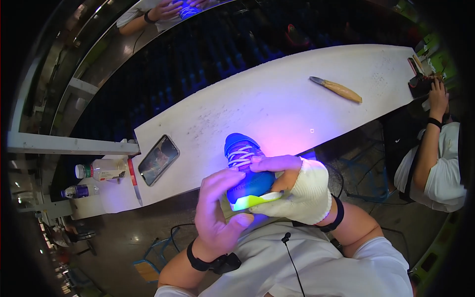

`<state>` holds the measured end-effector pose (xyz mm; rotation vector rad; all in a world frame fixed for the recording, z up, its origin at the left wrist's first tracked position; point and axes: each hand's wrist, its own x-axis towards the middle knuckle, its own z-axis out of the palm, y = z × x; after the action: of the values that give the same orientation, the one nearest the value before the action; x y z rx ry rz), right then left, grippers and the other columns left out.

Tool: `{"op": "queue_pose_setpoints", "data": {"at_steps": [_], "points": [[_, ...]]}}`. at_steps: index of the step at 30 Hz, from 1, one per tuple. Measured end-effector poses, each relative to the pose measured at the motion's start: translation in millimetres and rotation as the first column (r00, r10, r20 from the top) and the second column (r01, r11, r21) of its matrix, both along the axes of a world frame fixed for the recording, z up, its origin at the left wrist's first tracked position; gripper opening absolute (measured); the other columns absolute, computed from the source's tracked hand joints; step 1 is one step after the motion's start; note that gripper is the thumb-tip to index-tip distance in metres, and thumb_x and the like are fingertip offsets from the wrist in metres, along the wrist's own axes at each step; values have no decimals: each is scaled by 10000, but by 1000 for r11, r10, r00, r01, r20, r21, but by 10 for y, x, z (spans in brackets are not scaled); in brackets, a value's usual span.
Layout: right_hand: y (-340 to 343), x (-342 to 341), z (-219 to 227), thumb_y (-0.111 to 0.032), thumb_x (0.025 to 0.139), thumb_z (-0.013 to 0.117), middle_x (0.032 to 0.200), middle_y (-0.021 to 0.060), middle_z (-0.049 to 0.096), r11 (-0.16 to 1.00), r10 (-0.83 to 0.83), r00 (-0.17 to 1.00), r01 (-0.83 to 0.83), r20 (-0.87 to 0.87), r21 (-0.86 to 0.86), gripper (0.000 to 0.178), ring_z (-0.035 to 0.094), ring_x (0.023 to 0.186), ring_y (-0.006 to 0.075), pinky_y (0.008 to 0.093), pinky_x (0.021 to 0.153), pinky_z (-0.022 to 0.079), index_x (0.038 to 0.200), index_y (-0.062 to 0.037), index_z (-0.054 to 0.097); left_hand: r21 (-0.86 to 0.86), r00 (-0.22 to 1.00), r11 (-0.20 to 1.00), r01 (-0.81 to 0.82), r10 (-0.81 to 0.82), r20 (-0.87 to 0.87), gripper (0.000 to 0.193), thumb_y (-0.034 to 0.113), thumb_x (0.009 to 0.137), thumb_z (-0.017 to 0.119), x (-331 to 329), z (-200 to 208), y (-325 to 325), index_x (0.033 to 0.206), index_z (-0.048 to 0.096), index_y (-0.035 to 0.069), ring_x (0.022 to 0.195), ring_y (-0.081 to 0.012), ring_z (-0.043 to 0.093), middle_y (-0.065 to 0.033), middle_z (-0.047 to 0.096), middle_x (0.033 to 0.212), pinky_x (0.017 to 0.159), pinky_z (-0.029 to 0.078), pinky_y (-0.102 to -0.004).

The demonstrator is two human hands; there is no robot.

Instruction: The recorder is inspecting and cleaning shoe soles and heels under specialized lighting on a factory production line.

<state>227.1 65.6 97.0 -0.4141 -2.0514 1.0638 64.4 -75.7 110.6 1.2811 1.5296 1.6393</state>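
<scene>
Both forearms rise from the near edge, each with a dark band at the wrist, and bend inward over the near edge of the desk (203,121). The left hand (213,210) is bare and cupped at the shoe's left: its thumb stands apart, pointing right beside the heel, while the fingers reach far and rightward along the upper; whether they press on it I cannot tell. The right hand (299,190), in a white glove with bare thumb, is clamped on the shoe from the right, thumb across the top near the laces, the other fingers low by the sole.

The blue shoe (253,184) sits between the hands, toe pointing far, its yellow-green heel edge nearest. Beyond, at left, lie a red-handled blade (133,177) and a phone (159,159); far right, a wooden-handled knife (339,90).
</scene>
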Motion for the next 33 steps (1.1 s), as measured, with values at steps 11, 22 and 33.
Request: {"op": "queue_pose_setpoints", "data": {"at_steps": [11, 22, 33], "points": [[49, -255, -573, -248, 600, 924, 1245, 141, 677, 957, 65, 996, -82, 69, 280, 410, 661, 953, 340, 457, 744, 593, 913, -104, 702, -147, 998, 989, -18, 10, -60, 337, 259, 1012, 711, -349, 344, 16, 1175, 643, -27, 1371, -411, 576, -261, 723, 1262, 1204, 376, -571], [113, -441, -692, -314, 665, 885, 1303, 215, 628, 952, 137, 990, -143, 42, 271, 411, 640, 1130, 429, 546, 957, 568, 858, -27, 664, -253, 933, 962, 100, -179, -312, 445, 107, 672, 995, -712, 92, -117, 1012, 727, 2, 1313, -421, 650, -208, 780, 1173, 1175, 445, -568], [-200, -711, -1085, -130, 822, 760, 1356, 227, 631, 955, 172, 975, -131, -139, 265, 285, 649, 1099, 424, 603, 996, 552, 988, -26, 552, -714, 856, 668, -211, -227, -465, 972, 348, 732, 928, -633, 79, -262, 1537, 463, 65, 1107, -362, 752, -210, 743, 1215, 962, 589, -401]]}}
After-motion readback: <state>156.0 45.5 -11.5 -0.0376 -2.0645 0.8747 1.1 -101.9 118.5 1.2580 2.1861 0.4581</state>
